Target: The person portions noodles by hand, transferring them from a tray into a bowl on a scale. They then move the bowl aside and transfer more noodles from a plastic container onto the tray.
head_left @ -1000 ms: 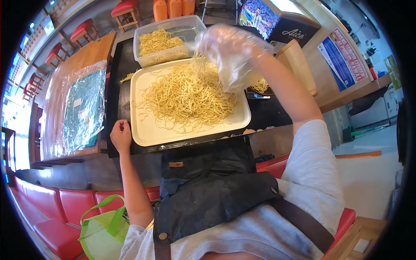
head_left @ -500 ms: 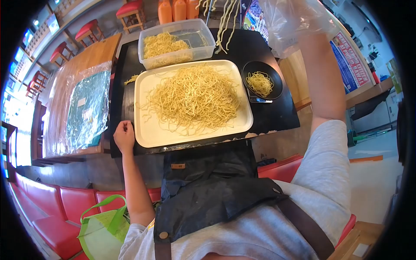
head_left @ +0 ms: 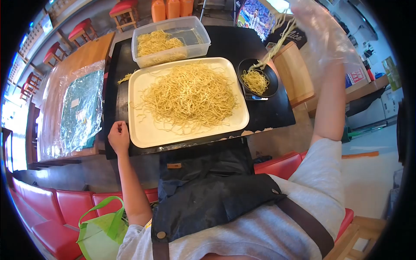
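White rectangular tray (head_left: 147, 134) on the black table (head_left: 277, 113), long side running left-right in front of the person, holds a big loose heap of yellow noodles (head_left: 188, 96), piled toward centre and right; near-left part of the tray is bare. Behind it, touching or nearly touching the tray's far edge, a clear plastic tub (head_left: 200, 37) with more noodles filling its left half, right half mostly bare. A few stray noodles (head_left: 125, 78) lie on the table by the tray's far-left corner. Right of the tray, a small black bowl (head_left: 270, 86) with a small nest of noodles, apart from the tray.

Right hand (head_left: 316, 26), in a loose clear plastic glove, is raised high above and right of the bowl, pinching a bunch of noodle strands (head_left: 277, 43). Strands hang long and slanted, top end at the glove, lower end down-left, reaching the far rim of the bowl; long axis runs upper right to lower left.

Left hand (head_left: 118, 135) bare, curled into a loose fist, holds nothing, rests on the table edge just beside the tray's near-left corner.

Wooden box (head_left: 294, 71) stands right of the bowl. Plastic-wrapped green sheet (head_left: 82, 108) on the wooden table to the left. Green bag (head_left: 102, 232) by the red seat, lower left.
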Available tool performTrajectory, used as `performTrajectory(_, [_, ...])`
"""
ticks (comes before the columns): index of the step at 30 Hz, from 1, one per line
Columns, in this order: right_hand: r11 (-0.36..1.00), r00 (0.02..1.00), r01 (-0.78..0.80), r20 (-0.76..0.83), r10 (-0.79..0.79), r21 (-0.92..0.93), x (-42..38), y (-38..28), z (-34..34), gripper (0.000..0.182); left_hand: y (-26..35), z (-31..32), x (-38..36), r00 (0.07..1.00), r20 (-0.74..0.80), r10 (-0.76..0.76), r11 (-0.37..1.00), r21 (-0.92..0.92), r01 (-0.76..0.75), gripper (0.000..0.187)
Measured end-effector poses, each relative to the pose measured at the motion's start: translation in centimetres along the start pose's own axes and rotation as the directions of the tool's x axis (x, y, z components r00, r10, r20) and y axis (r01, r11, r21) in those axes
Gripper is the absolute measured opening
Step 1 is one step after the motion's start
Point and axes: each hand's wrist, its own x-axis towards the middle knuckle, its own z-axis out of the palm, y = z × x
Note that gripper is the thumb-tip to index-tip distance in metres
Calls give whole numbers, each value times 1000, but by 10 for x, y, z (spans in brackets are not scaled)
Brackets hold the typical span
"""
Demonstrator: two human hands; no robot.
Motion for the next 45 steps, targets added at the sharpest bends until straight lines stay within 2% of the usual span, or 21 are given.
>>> performTrajectory(4, [958,944,-186,231,235,-217,-27,62,31,19,-1,2,1,1000,-7,23,1000,19,-23,16])
performTrajectory(6, [902,931,-187,221,289,-388,-33,89,40,23,3,0,0,1000,-9,3,999,38,-3,16])
performTrajectory(7, [903,931,-187,223,288,-387,-35,91,40,23,2,0,0,1000,-10,2,999,39,-2,16])
performTrajectory(9, [903,980,-153,58,192,-401,-42,96,43,41,-1,1,1,1000,-6,14,999,41,-14,16])
performTrajectory(12, [878,964,-238,8,265,-416,-43,108,52,41,-6,3,1,1000,-4,27,1000,15,-27,16])
performTrajectory(15, [937,939,-288,135,317,-197,-44,116,56,33,-4,2,1,1000,-4,30,1000,5,-30,16])
performTrajectory(16, [937,939,-288,135,316,-196,-43,117,58,33,-2,2,0,1000,-5,31,1000,6,-31,16])
performTrajectory(19, [913,916,-349,128,380,-212,-38,110,62,34,1,1,0,1000,-6,-12,1000,1,12,17])
performTrajectory(21, [821,880,-373,115,461,-432,-34,86,63,31,-4,2,1,1000,4,2,1000,28,-2,17])
performTrajectory(25, [833,887,-359,124,445,-420,-35,88,65,28,-3,2,0,1000,1,8,1000,23,-8,17])
performTrajectory(27, [840,855,-481,76,513,-251,-38,94,69,27,0,1,0,1000,5,5,1000,30,-5,17])
performTrajectory(31, [840,849,-477,111,517,-259,-39,105,70,25,1,1,0,1000,13,-7,1000,21,6,17])
performTrajectory(33, [900,884,-436,183,430,-4,-41,156,67,26,2,0,0,1000,18,-17,1000,18,17,17])
performTrajectory(34, [900,884,-436,183,429,-4,-40,148,68,26,2,0,0,1000,18,-17,1000,19,17,17])
performTrajectory(36, [887,880,-410,163,446,-214,-38,110,72,31,1,0,0,1000,17,-6,1000,15,6,17])
performTrajectory(37, [887,880,-410,163,446,-213,-37,99,72,31,1,0,0,1000,16,-7,1000,15,6,17])
performTrajectory(39, [844,914,-233,187,359,-483,-38,78,74,39,2,0,0,999,22,-28,999,26,28,17])
performTrajectory(40, [844,915,-233,186,358,-483,-38,62,77,39,1,0,0,999,20,-27,999,26,27,17])
performTrajectory(42, [693,805,-312,207,556,-650,-38,36,83,45,-1,1,0,1000,6,8,1000,19,-8,16])
performTrajectory(43, [668,813,-248,224,537,-702,-41,88,91,47,0,1,0,1000,5,10,1000,18,-10,16])
performTrajectory(45, [646,808,-282,187,559,-709,-52,81,107,46,1,1,0,1000,3,2,1000,20,-2,16])
